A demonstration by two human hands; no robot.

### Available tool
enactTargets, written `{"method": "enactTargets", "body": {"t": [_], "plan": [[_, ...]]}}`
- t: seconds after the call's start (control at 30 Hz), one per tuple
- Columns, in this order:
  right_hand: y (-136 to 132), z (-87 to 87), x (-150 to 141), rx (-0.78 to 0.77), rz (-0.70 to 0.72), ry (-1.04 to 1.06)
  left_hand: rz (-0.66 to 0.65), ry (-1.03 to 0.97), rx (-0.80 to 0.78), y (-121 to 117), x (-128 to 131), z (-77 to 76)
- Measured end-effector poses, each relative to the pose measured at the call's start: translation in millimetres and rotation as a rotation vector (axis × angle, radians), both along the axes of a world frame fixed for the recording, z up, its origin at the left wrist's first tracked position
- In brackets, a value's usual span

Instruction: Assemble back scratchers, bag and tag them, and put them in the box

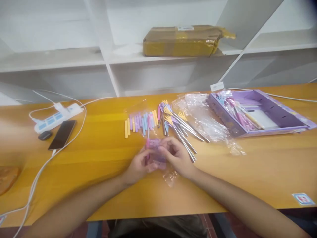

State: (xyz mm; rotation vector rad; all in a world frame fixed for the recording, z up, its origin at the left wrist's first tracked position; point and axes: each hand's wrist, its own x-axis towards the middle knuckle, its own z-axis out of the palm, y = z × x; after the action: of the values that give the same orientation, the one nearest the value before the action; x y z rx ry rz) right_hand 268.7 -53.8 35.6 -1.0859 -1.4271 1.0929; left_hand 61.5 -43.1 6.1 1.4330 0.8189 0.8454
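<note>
My left hand and my right hand meet over the middle of the yellow table. Both have their fingers closed on a small pink and purple packet in clear plastic, which is blurred. Just behind my hands lies a row of pastel sticks in yellow, purple, blue and pink. To their right is a bunch of metal-handled tools with hand-shaped pastel heads, their handles pointing toward my right hand.
Crumpled clear plastic bags lie right of the tools. A purple tray box with more items sits at the far right. A white power strip, a dark phone and cables lie at the left. A brown parcel rests on the white shelf behind.
</note>
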Motion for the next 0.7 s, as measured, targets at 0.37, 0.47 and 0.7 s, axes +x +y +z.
{"method": "enactTargets", "body": {"t": [0.37,0.47,0.7], "plan": [[5.8,-27.4,-11.7,-0.267,0.191,0.259,-0.094,0.259,0.164,-3.7,-4.0,0.0],[11.3,-27.8,-6.5,-0.324,0.254,0.238,-0.175,0.245,0.168,-5.1,-1.8,-0.2],[26.7,-6.3,15.6,-0.05,0.103,0.015,0.019,0.114,0.24,5.5,-3.7,11.4]]}}
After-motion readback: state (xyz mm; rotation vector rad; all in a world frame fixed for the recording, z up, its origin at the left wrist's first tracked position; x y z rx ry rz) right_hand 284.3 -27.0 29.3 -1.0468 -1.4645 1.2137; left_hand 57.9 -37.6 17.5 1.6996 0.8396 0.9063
